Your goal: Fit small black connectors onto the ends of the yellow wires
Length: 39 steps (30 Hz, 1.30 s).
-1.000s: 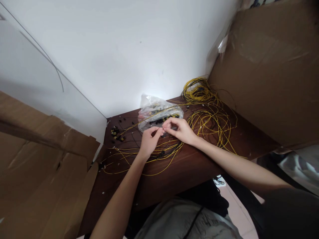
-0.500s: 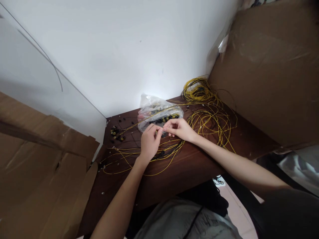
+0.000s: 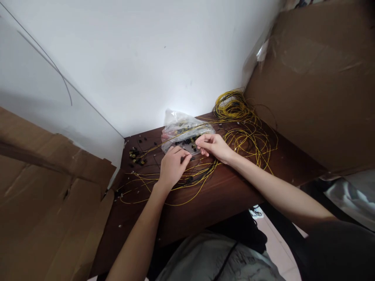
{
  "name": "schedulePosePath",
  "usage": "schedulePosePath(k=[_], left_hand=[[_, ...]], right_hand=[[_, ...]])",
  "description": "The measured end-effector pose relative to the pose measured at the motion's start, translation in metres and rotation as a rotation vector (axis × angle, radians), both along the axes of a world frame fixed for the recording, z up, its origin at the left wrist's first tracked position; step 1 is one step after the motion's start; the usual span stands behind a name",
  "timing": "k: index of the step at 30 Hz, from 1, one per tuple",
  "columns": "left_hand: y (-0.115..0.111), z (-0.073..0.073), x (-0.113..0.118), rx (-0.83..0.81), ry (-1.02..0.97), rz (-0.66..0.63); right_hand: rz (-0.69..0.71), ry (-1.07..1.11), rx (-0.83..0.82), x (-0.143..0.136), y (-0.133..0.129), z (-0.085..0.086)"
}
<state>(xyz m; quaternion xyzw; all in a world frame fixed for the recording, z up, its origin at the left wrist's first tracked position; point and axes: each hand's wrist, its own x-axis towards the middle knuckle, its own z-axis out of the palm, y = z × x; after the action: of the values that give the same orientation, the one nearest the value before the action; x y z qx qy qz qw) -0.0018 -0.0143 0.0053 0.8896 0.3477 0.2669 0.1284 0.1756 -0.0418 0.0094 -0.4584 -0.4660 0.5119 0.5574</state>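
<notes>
My left hand [image 3: 173,166] is closed in a pinch above the dark brown table, in front of a clear plastic bag [image 3: 178,130]. What its fingertips hold is too small to make out. Slightly higher and to the right, my right hand [image 3: 215,146] pinches at the bag's right front edge; anything in it is hidden. Small black and yellow parts [image 3: 191,141] lie in the bag. Beneath and between the hands runs a bundle of yellow and black wires [image 3: 202,175], curving across the table. More small black and yellow parts [image 3: 135,155] lie left of the bag.
Coiled yellow wire [image 3: 234,105] rests at the back right, with looser loops [image 3: 254,144] before it. Cardboard [image 3: 43,203] stands at the left, and a large cardboard box [image 3: 316,86] at the right. A white wall [image 3: 164,62] rises behind the table [image 3: 175,222].
My hands have come apart from touching fingertips. The left has moved a little left and down, the right slightly up and to the right.
</notes>
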Motion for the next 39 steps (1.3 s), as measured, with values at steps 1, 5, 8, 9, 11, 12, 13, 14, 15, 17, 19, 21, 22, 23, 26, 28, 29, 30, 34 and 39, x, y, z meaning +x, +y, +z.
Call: schedulePosePath(k=[1,5,8,9,11,12,13,14,15,17,19,21,22,23,26,28,29,30,34,39], left_hand=[[0.001,-0.001,-0.001,0.013,0.002,0.004],[0.008,-0.004,-0.005,0.058,-0.016,0.063],[0.011,-0.007,-0.007,0.057,-0.021,0.102],[0.012,-0.007,-0.007,0.051,-0.02,0.107],[0.012,-0.009,-0.006,0.048,-0.016,0.111],[0.011,-0.009,-0.005,0.053,-0.014,0.112],[0.01,-0.01,-0.005,0.063,-0.012,0.116],[0.01,-0.01,-0.004,0.075,-0.009,0.118],[0.009,-0.011,-0.003,0.088,-0.004,0.12],[0.008,-0.012,-0.001,0.11,0.011,0.127],[0.007,-0.013,0.0,0.12,0.026,0.132],[0.008,-0.015,0.0,0.124,0.037,0.137],[0.008,-0.015,0.0,0.125,0.042,0.136],[0.008,-0.015,0.0,0.126,0.047,0.134],[0.008,-0.015,0.0,0.118,0.059,0.12],[0.008,-0.015,0.001,0.114,0.061,0.114],[0.008,-0.015,0.001,0.114,0.059,0.113],[0.007,-0.014,0.002,0.117,0.058,0.113],[0.006,-0.014,0.002,0.137,0.064,0.112],[0.006,-0.014,0.003,0.154,0.074,0.113]], right_hand=[[-0.013,0.02,-0.012,0.001,0.001,0.0],[-0.056,0.086,-0.053,0.005,0.002,0.0],[-0.073,0.138,-0.105,0.008,0.004,0.0],[-0.071,0.152,-0.127,0.009,0.004,0.0],[-0.049,0.173,-0.172,0.01,0.004,0.0],[-0.026,0.18,-0.195,0.011,0.004,0.0],[0.003,0.182,-0.218,0.011,0.004,0.001],[0.037,0.178,-0.243,0.011,0.003,0.001],[0.073,0.169,-0.267,0.011,0.002,0.002],[0.141,0.136,-0.309,0.009,0.0,0.004],[0.193,0.091,-0.33,0.007,-0.002,0.004],[0.222,0.057,-0.332,0.006,-0.003,0.004],[0.226,0.047,-0.33,0.006,-0.003,0.003],[0.225,0.04,-0.326,0.005,-0.003,0.003],[0.206,0.023,-0.307,0.006,-0.002,0.001],[0.191,0.006,-0.294,0.006,-0.001,0.0],[0.186,-0.002,-0.288,0.006,0.0,0.0],[0.184,-0.01,-0.283,0.006,0.0,-0.001],[0.199,-0.054,-0.264,0.006,0.001,-0.003],[0.015,-0.389,-0.022,0.006,0.001,-0.008]])
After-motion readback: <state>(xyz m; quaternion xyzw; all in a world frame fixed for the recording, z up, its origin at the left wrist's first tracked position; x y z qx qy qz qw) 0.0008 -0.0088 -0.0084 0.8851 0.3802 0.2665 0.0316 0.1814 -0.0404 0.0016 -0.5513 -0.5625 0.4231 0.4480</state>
